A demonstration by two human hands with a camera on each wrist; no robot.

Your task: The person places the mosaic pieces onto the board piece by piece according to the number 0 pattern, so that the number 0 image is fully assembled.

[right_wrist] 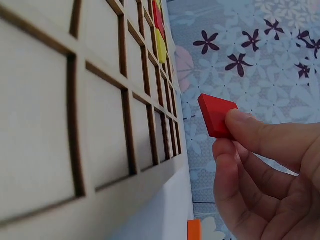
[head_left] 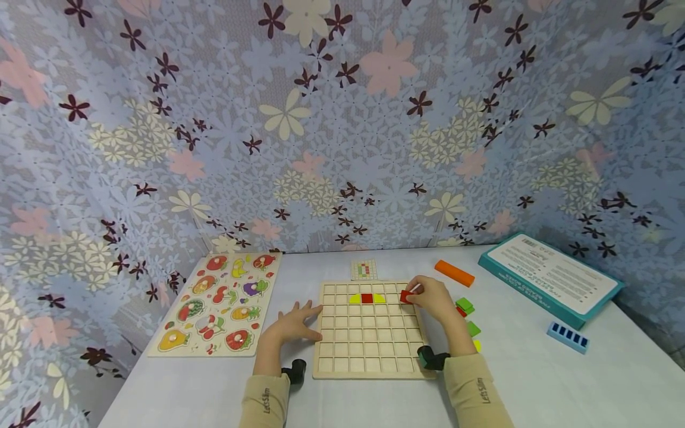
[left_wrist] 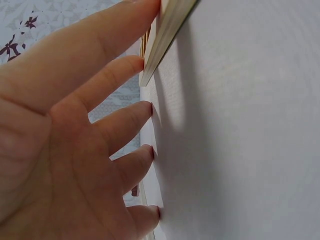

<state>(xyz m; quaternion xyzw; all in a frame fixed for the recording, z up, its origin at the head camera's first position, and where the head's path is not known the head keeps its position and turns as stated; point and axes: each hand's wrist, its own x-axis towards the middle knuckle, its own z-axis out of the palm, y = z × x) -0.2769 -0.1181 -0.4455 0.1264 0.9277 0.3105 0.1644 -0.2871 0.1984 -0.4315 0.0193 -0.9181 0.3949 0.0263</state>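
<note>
While my R hand pinches a red tile, prob. for fine control, my L hand, fingers spread, touches the board; prob. steadying it.

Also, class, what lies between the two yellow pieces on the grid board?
A red square lies between the yellow pieces, in the same row of the grid board; the head view shows this.
</note>
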